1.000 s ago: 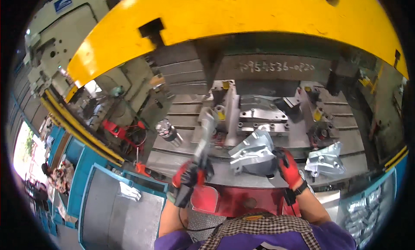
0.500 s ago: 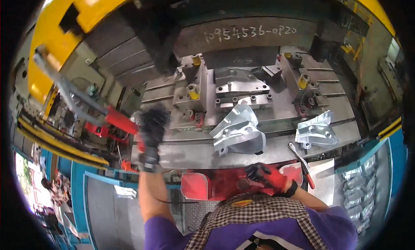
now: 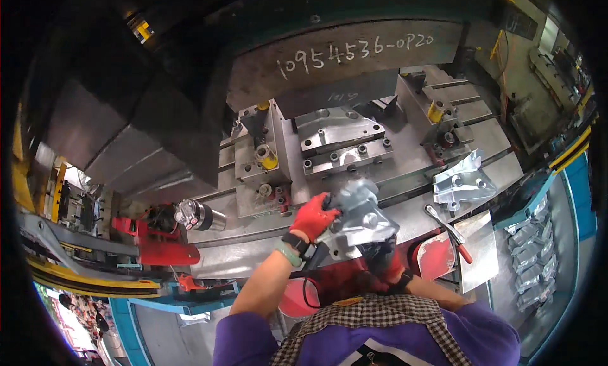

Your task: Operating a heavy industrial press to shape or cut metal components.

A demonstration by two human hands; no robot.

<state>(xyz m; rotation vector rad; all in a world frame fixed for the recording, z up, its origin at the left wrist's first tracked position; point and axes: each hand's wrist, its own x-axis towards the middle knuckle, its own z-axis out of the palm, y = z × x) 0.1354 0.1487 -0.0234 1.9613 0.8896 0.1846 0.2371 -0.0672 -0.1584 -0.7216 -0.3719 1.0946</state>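
Observation:
A silvery stamped metal bracket [image 3: 366,219] is tilted up off the front of the press bed, slightly blurred. My left hand [image 3: 315,218], in a red and black glove, is closed on its left edge. My right hand [image 3: 380,253], gloved the same way, is at its lower right edge. The dark fingers there look closed on the metal, though the bracket partly hides them. Behind it stands the steel die [image 3: 342,135] with bolts along its front. A second bracket [image 3: 464,181] rests on the bed to the right.
Pliers with a red handle [image 3: 451,234] lie at the bed's front right, beside a metal plate [image 3: 478,252]. A cylindrical metal container [image 3: 201,215] stands left, near a red-ended grey lever [image 3: 166,249]. The upper die block [image 3: 354,56] hangs overhead. Several brackets [image 3: 535,265] fill a bin at right.
My left hand has left the red handle at left and taken hold of the bracket. My right hand has come up to it too. The bracket is now lifted, and the view has turned.

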